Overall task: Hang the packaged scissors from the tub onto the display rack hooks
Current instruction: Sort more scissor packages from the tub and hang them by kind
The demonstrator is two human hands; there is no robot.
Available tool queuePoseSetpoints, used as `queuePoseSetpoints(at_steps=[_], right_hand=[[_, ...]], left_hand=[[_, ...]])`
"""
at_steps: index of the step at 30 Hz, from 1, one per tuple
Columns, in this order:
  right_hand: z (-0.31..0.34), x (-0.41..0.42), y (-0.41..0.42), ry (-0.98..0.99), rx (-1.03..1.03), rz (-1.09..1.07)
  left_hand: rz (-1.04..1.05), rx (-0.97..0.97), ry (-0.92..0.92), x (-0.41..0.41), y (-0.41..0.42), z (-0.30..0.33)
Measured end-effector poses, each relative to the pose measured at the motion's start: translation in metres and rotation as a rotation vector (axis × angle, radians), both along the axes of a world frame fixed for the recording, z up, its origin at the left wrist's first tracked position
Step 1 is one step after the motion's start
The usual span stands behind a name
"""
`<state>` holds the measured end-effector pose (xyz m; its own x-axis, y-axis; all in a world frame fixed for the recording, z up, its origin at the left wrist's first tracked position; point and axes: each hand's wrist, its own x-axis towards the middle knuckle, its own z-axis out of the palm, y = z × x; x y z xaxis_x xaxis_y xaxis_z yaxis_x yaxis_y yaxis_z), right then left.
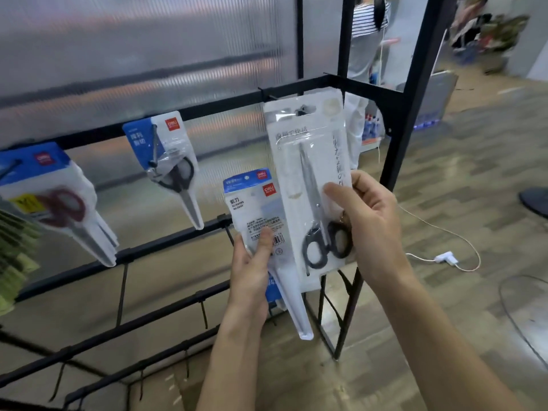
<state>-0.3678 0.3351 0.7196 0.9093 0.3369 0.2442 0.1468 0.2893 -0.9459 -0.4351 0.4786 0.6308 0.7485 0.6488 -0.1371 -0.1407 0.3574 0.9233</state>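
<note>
My right hand (369,221) grips a long white pack of black-handled scissors (308,179) by its right edge, held upright. The pack's top hang slot sits at the tip of a hook (301,109) on the black display rack's upper bar (225,106). My left hand (252,268) holds a blue-and-white scissors pack (255,212) lower down, back side facing me, thumb on its barcode. Two more packs hang on the upper bar: one with black handles (169,161) and one with red handles (56,197).
Lower rack bars (166,241) carry bare hooks. Green items (14,256) hang at the far left edge. A black upright post (415,84) stands at the rack's right end. On the wooden floor to the right lie a cord and white plug (444,258). A person (367,34) stands behind the rack.
</note>
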Motion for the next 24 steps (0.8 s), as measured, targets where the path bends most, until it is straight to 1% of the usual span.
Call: queuePoseSetpoints(at_steps=[2,8,14,18,24], right_hand=[[0.002,0.009,-0.003,0.006,0.007,-0.016],[-0.007,0.027,-0.003,0.063,-0.060,-0.021],[-0.009,0.038,-0.004,0.035,-0.083,-0.011],[-0.014,0.046,0.001,0.025,-0.055,-0.004],[-0.022,0.054,0.008,0.004,-0.033,-0.065]], left_hand=[[0.021,-0.008,-0.005,0.007,-0.003,0.003],[0.073,-0.028,-0.024,0.020,-0.003,0.008],[0.105,0.001,-0.026,0.026,0.001,0.006],[0.123,-0.005,-0.025,0.031,0.003,0.004],[0.100,0.019,-0.052,0.038,0.009,0.006]])
